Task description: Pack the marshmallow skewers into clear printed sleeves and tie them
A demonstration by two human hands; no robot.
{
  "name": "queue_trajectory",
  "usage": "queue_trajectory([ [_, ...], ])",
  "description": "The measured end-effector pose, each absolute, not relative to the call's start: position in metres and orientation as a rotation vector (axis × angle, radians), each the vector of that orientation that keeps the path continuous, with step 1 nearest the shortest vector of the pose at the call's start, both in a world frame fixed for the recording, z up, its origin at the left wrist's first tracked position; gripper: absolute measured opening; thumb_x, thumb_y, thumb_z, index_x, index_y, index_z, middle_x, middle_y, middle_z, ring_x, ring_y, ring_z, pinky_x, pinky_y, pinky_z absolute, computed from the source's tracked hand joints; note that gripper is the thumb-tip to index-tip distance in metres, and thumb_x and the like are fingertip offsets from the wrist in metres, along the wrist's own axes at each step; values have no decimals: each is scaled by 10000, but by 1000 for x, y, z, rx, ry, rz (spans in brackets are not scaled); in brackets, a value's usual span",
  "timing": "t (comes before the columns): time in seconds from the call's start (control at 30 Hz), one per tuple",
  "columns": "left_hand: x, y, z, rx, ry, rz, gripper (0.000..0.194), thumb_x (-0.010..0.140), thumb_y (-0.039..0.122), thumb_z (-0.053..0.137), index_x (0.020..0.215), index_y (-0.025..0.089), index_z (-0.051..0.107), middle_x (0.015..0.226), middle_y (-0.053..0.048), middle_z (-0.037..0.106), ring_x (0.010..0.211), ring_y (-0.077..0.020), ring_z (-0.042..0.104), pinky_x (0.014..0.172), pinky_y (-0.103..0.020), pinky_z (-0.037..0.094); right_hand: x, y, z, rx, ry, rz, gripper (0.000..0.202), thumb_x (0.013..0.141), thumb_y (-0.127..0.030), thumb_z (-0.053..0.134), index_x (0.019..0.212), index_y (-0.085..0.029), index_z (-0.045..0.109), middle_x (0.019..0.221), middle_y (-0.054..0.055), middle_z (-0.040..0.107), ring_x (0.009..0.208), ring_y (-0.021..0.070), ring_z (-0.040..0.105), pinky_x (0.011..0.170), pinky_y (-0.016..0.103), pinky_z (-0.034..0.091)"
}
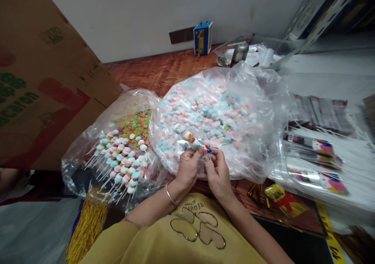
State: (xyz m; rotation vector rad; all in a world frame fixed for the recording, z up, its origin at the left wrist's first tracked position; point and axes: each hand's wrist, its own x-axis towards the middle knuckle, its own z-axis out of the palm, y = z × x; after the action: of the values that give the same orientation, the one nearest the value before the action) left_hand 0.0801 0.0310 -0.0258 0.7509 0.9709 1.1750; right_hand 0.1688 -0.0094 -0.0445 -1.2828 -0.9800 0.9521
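Observation:
In front of my chest, my left hand (187, 167) and my right hand (217, 173) are closed on a marshmallow skewer (191, 139) in a clear printed wrapper. Its far end points up and to the left, with pastel candies showing through. My fingers pinch its near, colourfully printed end. Behind it lies a large clear bag of pink, blue and white marshmallows (205, 107). To the left, many marshmallow skewers (124, 160) on white sticks lie in rows on a clear bag, beside small orange and green ring candies (136, 125).
Printed clear wrappers (319, 178) and white sticks (359, 158) lie at the right. A cardboard box (43, 80) rises at the left. At the back stand a small blue box (202, 38) and a clear tray (263, 57). Gold twist ties (283, 199) lie near the front edge.

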Motion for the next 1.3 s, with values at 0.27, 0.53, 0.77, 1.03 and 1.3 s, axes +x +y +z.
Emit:
queue_trajectory([
  [0.27,70,19,-23,990,991,985,427,824,534,758,1062,181,801,726,-30,727,634,-147,637,654,-277,550,165,-4,-41,-932,-500,1463,358,858,-532,703,801,-233,516,527,-133,300,399,57,210,377,186,258],
  [0.53,38,36,-24,837,675,582,475,538,506,955,779,128,799,887,-130,772,625,-157,645,585,-268,507,170,-13,-47,-263,-427,2240,551,838,-590,705,620,-218,363,469,-148,242,318,11,94,320,163,218],
  [0.77,23,30,-10,1063,945,896,252,727,420,862,705,192,758,864,-63,781,729,-182,703,668,-293,557,170,-44,-45,-1040,-964,1659,342,939,-540,555,821,-218,551,687,-37,569,525,108,493,537,250,444],
  [1.03,10,26,-11,1504,1190,1134,148,859,360,757,860,218,799,885,-35,792,856,-196,724,857,-336,561,244,-134,-70,-2047,-1420,487,180,986,-271,521,935,-215,684,917,45,679,831,192,643,734,297,442],
  [1.3,18,10,-20,1506,1195,965,164,875,365,738,843,210,781,776,-22,743,713,-149,669,694,-279,544,232,-125,-91,-2106,-1837,5,227,1014,-220,511,1014,-207,738,879,70,611,795,206,527,714,320,368],
])
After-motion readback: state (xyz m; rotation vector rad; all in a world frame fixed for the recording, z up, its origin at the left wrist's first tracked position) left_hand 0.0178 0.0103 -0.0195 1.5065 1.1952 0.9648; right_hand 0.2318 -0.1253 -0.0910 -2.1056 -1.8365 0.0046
